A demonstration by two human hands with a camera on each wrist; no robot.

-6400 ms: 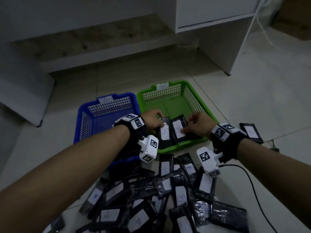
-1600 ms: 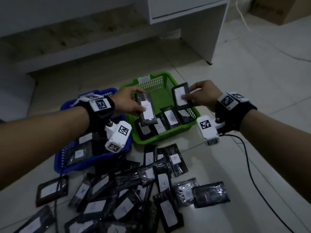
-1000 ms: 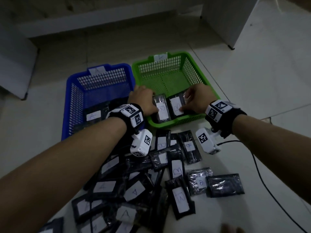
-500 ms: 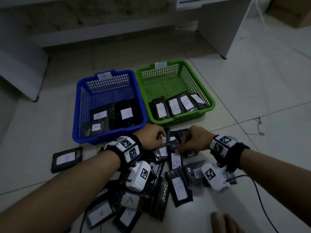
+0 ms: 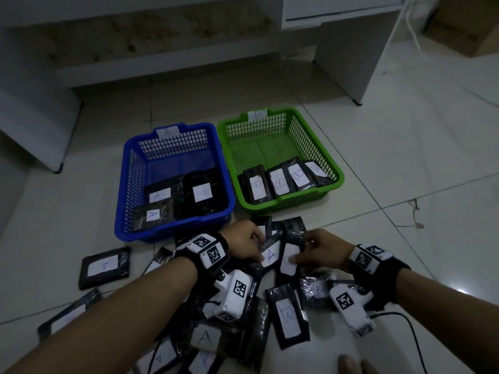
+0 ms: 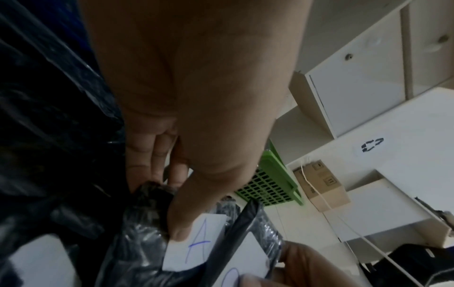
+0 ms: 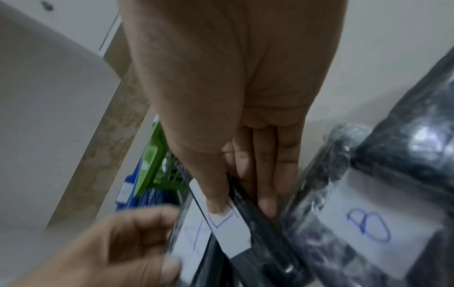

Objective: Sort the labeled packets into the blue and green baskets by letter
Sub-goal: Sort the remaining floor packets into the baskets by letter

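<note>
The blue basket (image 5: 127,184), tagged A, holds three A packets; beside it on the right, the green basket (image 5: 291,202) holds several B packets. Both hands are over the pile of black packets (image 5: 287,317) on the floor in front of the baskets. My left hand (image 5: 258,252) pinches a packet labeled A (image 5: 270,255), thumb on its white label (image 6: 196,246) and fingers beneath. My right hand (image 5: 302,255) pinches the neighbouring packet (image 5: 289,261), its thumb covering part of the label (image 7: 233,233), so the letter is unclear.
One A packet (image 5: 104,267) lies alone on the tiles to the left of the pile. A black cable (image 5: 399,315) runs along the floor at the right. A white cabinet (image 5: 351,49) and a cardboard box (image 5: 459,22) stand behind the baskets.
Both hands have left the green basket, where they set down B packets, and come back to the pile. Each now pinches a packet there.
</note>
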